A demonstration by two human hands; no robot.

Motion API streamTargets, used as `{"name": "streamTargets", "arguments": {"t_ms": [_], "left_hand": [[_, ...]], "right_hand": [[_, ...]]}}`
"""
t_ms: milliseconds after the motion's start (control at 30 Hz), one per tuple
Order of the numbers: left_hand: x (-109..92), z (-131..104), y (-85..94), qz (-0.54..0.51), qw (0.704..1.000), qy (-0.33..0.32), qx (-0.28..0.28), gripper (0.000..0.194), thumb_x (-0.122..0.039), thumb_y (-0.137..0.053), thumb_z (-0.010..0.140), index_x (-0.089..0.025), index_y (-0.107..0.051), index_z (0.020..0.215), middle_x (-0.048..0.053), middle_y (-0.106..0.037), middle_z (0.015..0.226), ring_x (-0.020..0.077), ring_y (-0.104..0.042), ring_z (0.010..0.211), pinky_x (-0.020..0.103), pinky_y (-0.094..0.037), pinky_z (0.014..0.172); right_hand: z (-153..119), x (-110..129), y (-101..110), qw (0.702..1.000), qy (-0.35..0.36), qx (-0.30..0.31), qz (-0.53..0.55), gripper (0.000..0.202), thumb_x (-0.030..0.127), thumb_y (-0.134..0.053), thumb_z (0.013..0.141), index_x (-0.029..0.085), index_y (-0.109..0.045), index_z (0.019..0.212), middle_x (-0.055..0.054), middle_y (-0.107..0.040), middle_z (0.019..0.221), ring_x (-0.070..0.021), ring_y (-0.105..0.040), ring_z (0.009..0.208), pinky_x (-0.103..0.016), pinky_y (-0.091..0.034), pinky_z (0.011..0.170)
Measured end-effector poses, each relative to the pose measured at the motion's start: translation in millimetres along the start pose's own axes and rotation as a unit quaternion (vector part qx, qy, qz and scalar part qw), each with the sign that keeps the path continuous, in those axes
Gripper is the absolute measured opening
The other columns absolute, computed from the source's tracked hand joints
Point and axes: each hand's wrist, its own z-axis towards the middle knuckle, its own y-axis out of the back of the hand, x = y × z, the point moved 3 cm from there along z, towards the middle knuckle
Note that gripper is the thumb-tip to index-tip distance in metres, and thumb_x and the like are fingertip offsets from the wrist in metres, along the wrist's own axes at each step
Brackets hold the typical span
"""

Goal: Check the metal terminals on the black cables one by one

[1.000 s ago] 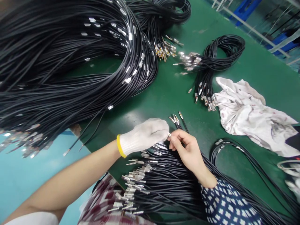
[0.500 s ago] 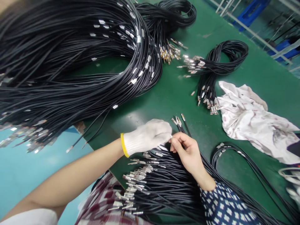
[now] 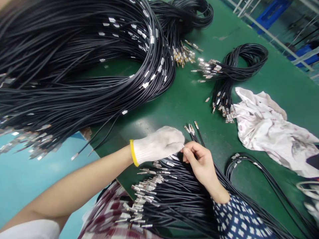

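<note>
My left hand (image 3: 163, 142), in a white knit glove with a yellow cuff, is closed, its fingertips meeting those of my right hand. My bare right hand (image 3: 198, 159) pinches at the same spot, its sleeve dark blue with white marks. A tiny silvery cable end (image 3: 183, 146) peeks out between the fingertips; the rest of that cable is hidden. Below both hands spreads a bundle of black cables (image 3: 179, 196) with metal connectors (image 3: 149, 186) at their left ends. A few loose cable tips (image 3: 191, 129) stick out just above my right hand.
A large looped heap of black cables (image 3: 112, 93) covers the left of the green table (image 3: 189, 99). Smaller coils lie at the back (image 3: 194, 16) and right (image 3: 249, 63). A crumpled white cloth (image 3: 271, 129) is at right, above a thin cable loop (image 3: 239, 159).
The whole view has shifted slightly, with things sitting a little further right. Both hands keep the same pinch, fingertips together.
</note>
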Motion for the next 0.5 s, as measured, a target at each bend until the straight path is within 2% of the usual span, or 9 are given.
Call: {"name": "streamTargets", "arguments": {"t_ms": [233,367,433,500], "left_hand": [[2.5,0.5,-3.5,0.008,1.0,-0.001,0.0,0.033,-0.027,-0.036,0.099,-0.018,-0.055,0.074,0.003,-0.051,0.078,0.0187,-0.052,0.082,0.035,-0.043,0.096],[1.2,-0.8,-2.1,-0.031,0.999,0.005,-0.018,0.034,-0.028,-0.038,0.098,-0.018,-0.056,0.072,0.001,-0.052,0.076,0.0173,-0.052,0.081,0.033,-0.043,0.094],[0.8,-2.7,-0.1,-0.074,0.996,0.023,-0.035,0.034,-0.027,-0.038,0.098,-0.019,-0.057,0.071,0.0,-0.057,0.077,0.0163,-0.055,0.082,0.031,-0.043,0.092],[1.9,-4.3,1.8,-0.096,0.992,0.057,-0.064,0.035,-0.025,-0.036,0.099,-0.019,-0.058,0.073,-0.001,-0.062,0.079,0.0158,-0.058,0.084,0.029,-0.044,0.09]], "right_hand": [[1.0,-1.8,-0.1,1.0,0.003,0.005,-0.003,0.027,0.031,-0.058,0.095,0.02,-0.057,0.071,0.003,-0.056,0.056,-0.0126,-0.05,0.052,-0.025,-0.041,0.053],[0.8,-2.0,1.4,1.0,0.012,0.015,0.002,0.027,0.033,-0.057,0.097,0.02,-0.059,0.073,0.003,-0.057,0.057,-0.0126,-0.052,0.052,-0.025,-0.042,0.052],[-1.3,1.0,3.8,0.999,0.042,0.006,-0.02,0.025,0.031,-0.056,0.099,0.02,-0.062,0.077,0.002,-0.062,0.061,-0.0134,-0.057,0.055,-0.026,-0.045,0.055],[-4.8,7.2,6.5,0.989,0.11,0.01,-0.102,0.02,0.029,-0.056,0.1,0.021,-0.068,0.086,-0.002,-0.071,0.074,-0.0161,-0.066,0.067,-0.029,-0.048,0.065]]}}
